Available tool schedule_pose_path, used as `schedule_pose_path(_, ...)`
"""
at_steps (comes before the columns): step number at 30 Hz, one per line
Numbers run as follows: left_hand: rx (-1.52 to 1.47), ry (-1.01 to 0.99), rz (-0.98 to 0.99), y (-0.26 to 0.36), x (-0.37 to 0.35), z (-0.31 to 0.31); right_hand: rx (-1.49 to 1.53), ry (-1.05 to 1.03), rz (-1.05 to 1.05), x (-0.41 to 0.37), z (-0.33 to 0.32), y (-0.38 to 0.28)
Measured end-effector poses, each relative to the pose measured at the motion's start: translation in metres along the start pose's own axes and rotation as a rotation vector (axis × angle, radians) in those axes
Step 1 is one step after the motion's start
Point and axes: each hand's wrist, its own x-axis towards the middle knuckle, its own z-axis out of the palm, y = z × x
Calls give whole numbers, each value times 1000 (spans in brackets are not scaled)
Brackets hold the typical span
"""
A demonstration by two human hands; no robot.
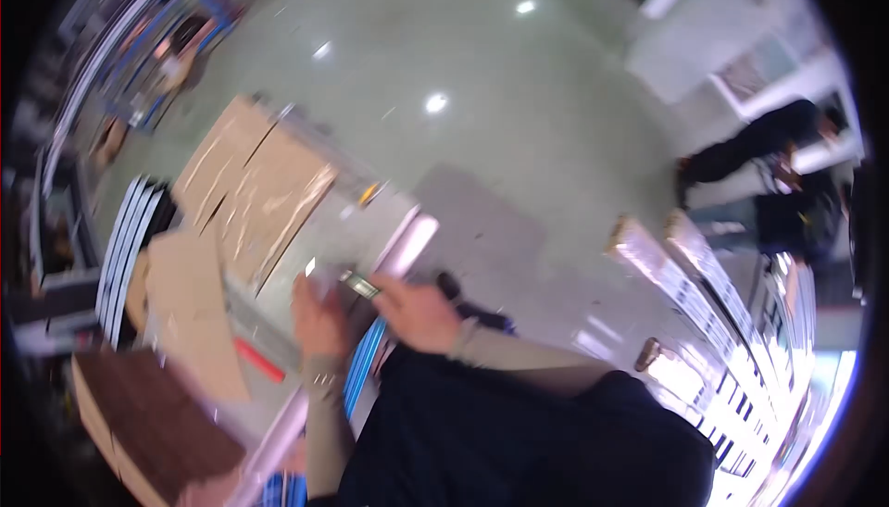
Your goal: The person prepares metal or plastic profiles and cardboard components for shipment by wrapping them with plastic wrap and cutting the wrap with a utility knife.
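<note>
My right hand [419,314] is closed around one end of a small flat object [359,284] with a pale green face and dark edges; blur hides its exact kind. Close by on the left, my left hand [321,322] is raised with its fingers pointing away from me. A small bright white patch shows at its fingertips, too smeared to name. Both hands are over the near edge of a work table, beside a long pale pink strip [407,240]. A red bar-shaped object [258,360] lies left of my left hand.
Cardboard sheets [264,187] and a brown board [157,414] lie on the left. A yellow object [369,194] sits near the table's far end. Long wrapped profiles [662,262] stand to the right, with people [764,146] beyond them. Light-coloured stacked strips [130,262] stand far left.
</note>
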Motion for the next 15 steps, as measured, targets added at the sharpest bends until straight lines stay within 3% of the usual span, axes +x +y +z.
schedule_pose_path(3, 76, -84, 70, -2, 0, 0, 23, -10, 56, 13, 10, 8)
schedule_pose_path(6, 52, -48, 92, 3, 1, -5, 25, 31, -37, 3, 8, 8)
schedule_pose_path(15, -20, -10, 99, 19, -1, -11, -74, -14, 34, 2, -4, -2)
